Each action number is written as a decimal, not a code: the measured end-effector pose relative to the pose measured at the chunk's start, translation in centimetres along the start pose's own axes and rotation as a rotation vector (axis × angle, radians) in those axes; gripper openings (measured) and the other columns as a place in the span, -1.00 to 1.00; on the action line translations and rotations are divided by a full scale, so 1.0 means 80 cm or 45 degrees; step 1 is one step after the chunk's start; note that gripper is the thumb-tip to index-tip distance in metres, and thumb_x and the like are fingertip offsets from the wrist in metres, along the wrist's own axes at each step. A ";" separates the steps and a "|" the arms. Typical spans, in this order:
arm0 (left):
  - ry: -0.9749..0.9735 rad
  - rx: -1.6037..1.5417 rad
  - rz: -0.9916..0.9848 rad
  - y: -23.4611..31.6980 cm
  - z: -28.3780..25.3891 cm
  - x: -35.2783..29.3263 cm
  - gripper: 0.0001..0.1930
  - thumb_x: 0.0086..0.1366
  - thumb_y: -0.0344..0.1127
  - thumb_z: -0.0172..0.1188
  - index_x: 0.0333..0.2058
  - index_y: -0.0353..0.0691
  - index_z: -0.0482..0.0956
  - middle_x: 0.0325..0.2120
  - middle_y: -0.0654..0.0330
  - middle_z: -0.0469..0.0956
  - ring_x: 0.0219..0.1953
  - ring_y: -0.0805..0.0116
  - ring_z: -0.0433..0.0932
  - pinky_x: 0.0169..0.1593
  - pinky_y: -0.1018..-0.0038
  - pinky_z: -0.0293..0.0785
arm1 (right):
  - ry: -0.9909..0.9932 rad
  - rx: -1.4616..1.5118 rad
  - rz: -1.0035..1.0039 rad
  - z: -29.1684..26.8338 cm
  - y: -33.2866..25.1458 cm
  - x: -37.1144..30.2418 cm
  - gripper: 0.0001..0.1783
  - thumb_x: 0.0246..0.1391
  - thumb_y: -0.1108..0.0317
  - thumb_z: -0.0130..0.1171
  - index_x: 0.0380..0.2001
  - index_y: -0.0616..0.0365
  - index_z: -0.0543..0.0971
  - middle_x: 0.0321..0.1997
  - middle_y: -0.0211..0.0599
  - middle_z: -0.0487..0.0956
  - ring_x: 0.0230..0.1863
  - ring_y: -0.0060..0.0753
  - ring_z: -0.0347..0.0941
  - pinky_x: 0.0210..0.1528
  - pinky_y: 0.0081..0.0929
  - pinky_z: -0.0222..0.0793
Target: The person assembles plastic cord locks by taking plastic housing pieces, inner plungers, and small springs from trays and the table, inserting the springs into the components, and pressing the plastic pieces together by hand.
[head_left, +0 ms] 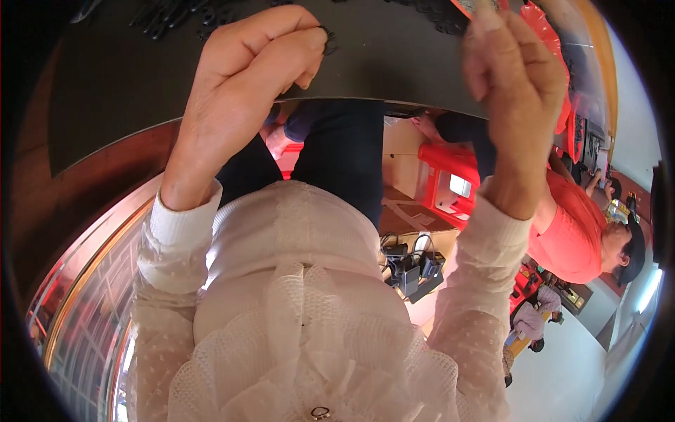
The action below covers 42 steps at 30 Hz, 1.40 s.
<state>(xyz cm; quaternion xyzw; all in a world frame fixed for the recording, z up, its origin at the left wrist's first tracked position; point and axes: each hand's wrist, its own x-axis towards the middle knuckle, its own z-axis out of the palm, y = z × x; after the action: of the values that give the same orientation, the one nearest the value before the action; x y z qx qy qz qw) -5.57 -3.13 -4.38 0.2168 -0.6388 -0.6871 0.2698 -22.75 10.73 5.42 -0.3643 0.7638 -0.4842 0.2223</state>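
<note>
My left hand (pixel 260 67) is over the near part of a dark tabletop (pixel 394 74), its fingers curled in a pinch. A small black wiry piece with thin loops (pixel 328 41) sticks out at the fingertips; its exact kind does not show. My right hand (pixel 517 77) is at the table's right, thumb and fingers pressed together and a little smeared by motion. Whatever it may hold is hidden or cut off by the upper edge. A reddish and pale item (pixel 464 7) shows just beside the thumb.
Small black parts (pixel 165 15) lie at the far left of the table, and more black pieces (pixel 439 17) near my right hand. Red plastic sheeting (pixel 545 32) is beyond it. Below stand a red stool (pixel 439 165) and a box with black adapters (pixel 411 271). A person in red (pixel 573 228) sits at right.
</note>
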 end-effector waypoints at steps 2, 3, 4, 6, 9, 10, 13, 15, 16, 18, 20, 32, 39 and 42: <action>-0.061 0.015 0.066 0.011 0.004 0.003 -0.82 0.29 -0.31 0.05 -0.34 -0.32 0.50 -0.58 0.32 0.42 -0.53 0.63 0.31 -0.44 0.64 0.19 | -0.082 0.051 -0.213 0.019 0.019 -0.003 -0.58 0.21 0.12 0.14 -0.59 0.23 0.49 -0.68 -0.45 0.40 -0.57 -0.76 0.24 -0.56 -0.63 0.17; -0.109 0.035 0.119 0.014 0.004 0.003 -0.82 0.28 -0.36 0.04 -0.49 -0.27 0.45 -0.63 0.38 0.35 -0.56 0.67 0.26 -0.50 0.64 0.16 | -0.149 0.127 -0.155 0.028 0.022 -0.006 -0.62 0.20 0.17 0.18 -0.61 0.18 0.48 -0.66 -0.63 0.37 -0.59 -0.90 0.17 -0.60 -0.78 0.01; -0.104 0.042 0.129 0.015 0.004 0.002 -0.82 0.28 -0.36 0.04 -0.49 -0.27 0.45 -0.63 0.38 0.35 -0.56 0.67 0.26 -0.50 0.64 0.16 | -0.162 0.174 -0.183 0.034 0.025 -0.006 -0.59 0.21 0.15 0.16 -0.62 0.20 0.46 -0.67 -0.60 0.36 -0.60 -0.87 0.18 -0.60 -0.75 0.04; -0.135 -0.056 0.110 0.013 0.005 0.003 -0.82 0.29 -0.36 0.03 -0.50 -0.28 0.44 -0.64 0.39 0.34 -0.57 0.69 0.25 -0.51 0.66 0.15 | -0.178 0.219 -0.235 0.037 0.032 -0.001 -0.57 0.22 0.14 0.14 -0.62 0.21 0.45 -0.68 -0.58 0.36 -0.61 -0.84 0.19 -0.60 -0.72 0.06; -0.182 -0.019 -0.042 0.021 0.004 0.001 -0.80 0.30 -0.37 0.01 -0.51 -0.28 0.42 -0.65 0.39 0.33 -0.57 0.70 0.25 -0.50 0.68 0.15 | -0.213 0.235 -0.191 0.037 0.041 0.009 -0.58 0.24 0.14 0.10 -0.59 0.21 0.44 -0.66 -0.57 0.35 -0.59 -0.81 0.17 -0.59 -0.70 0.08; -0.209 0.004 -0.040 0.022 0.002 0.001 -0.79 0.32 -0.40 -0.02 -0.52 -0.29 0.38 -0.65 0.40 0.30 -0.57 0.69 0.22 -0.49 0.66 0.14 | -0.257 0.247 -0.168 0.038 0.047 0.011 -0.60 0.25 0.13 0.09 -0.55 0.22 0.44 -0.65 -0.56 0.34 -0.58 -0.80 0.16 -0.58 -0.70 0.08; -0.221 -0.060 0.069 0.022 0.005 0.002 -0.79 0.32 -0.42 -0.02 -0.53 -0.31 0.34 -0.65 0.40 0.27 -0.56 0.67 0.17 -0.49 0.63 0.13 | -0.312 0.249 -0.120 0.040 0.050 0.013 -0.66 0.25 0.16 0.09 -0.47 0.22 0.43 -0.61 -0.58 0.31 -0.55 -0.80 0.13 -0.56 -0.71 0.07; -0.262 -0.040 -0.002 0.024 -0.002 0.002 -0.83 0.29 -0.35 -0.02 -0.41 -0.31 0.48 -0.59 0.35 0.37 -0.52 0.64 0.27 -0.44 0.64 0.16 | -0.349 0.286 -0.021 0.038 0.049 0.014 -0.69 0.23 0.20 0.12 -0.47 0.22 0.45 -0.60 -0.58 0.33 -0.55 -0.80 0.15 -0.57 -0.71 0.06; -0.273 -0.028 -0.016 0.025 -0.003 0.002 -0.83 0.29 -0.35 -0.02 -0.41 -0.31 0.48 -0.59 0.35 0.36 -0.52 0.64 0.27 -0.44 0.64 0.15 | -0.359 0.291 -0.029 0.039 0.047 0.014 -0.69 0.23 0.20 0.12 -0.47 0.22 0.45 -0.60 -0.58 0.33 -0.55 -0.80 0.15 -0.57 -0.71 0.06; -0.270 -0.006 -0.043 0.027 -0.001 0.002 -0.83 0.28 -0.36 -0.03 -0.44 -0.30 0.45 -0.60 0.36 0.35 -0.50 0.63 0.27 -0.43 0.64 0.15 | -0.389 0.271 0.014 0.040 0.036 0.014 -0.73 0.22 0.24 0.14 -0.45 0.23 0.47 -0.60 -0.58 0.34 -0.56 -0.80 0.16 -0.57 -0.72 0.07; -0.282 0.022 -0.012 0.026 -0.002 0.004 -0.83 0.28 -0.37 -0.04 -0.45 -0.30 0.44 -0.60 0.35 0.34 -0.50 0.62 0.28 -0.43 0.63 0.16 | -0.426 0.278 0.021 0.042 0.024 0.014 -0.73 0.22 0.25 0.14 -0.44 0.24 0.48 -0.59 -0.58 0.36 -0.55 -0.79 0.17 -0.56 -0.72 0.09; -0.314 0.036 0.009 0.022 -0.005 0.003 -0.84 0.26 -0.39 -0.01 -0.50 -0.30 0.40 -0.59 0.31 0.39 -0.51 0.60 0.32 -0.44 0.59 0.23 | -0.462 0.040 -0.180 0.061 0.010 0.019 -0.79 0.18 0.37 0.15 -0.42 0.32 0.46 -0.59 -0.36 0.39 -0.52 -0.61 0.22 -0.49 -0.57 0.21; -0.327 -0.034 0.031 0.025 -0.003 0.003 -0.83 0.27 -0.38 -0.01 -0.49 -0.31 0.42 -0.62 0.33 0.38 -0.57 0.62 0.30 -0.50 0.60 0.22 | -0.450 -0.013 -0.202 0.066 0.007 0.018 -0.80 0.16 0.39 0.16 -0.43 0.31 0.45 -0.60 -0.31 0.38 -0.54 -0.56 0.21 -0.51 -0.54 0.20; -0.319 0.000 0.038 0.029 -0.003 0.003 -0.83 0.28 -0.38 0.00 -0.48 -0.31 0.42 -0.62 0.33 0.38 -0.57 0.63 0.28 -0.51 0.60 0.22 | -0.404 -0.087 -0.291 0.068 0.009 0.015 -0.80 0.16 0.39 0.16 -0.46 0.29 0.43 -0.63 -0.30 0.36 -0.59 -0.54 0.19 -0.54 -0.53 0.19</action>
<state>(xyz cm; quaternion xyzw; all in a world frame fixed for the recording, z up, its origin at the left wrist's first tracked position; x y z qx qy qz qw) -5.35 -3.56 -2.12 0.1197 -0.6707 -0.7047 0.1979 -19.99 6.82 2.45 -0.5277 0.6889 -0.4165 0.2710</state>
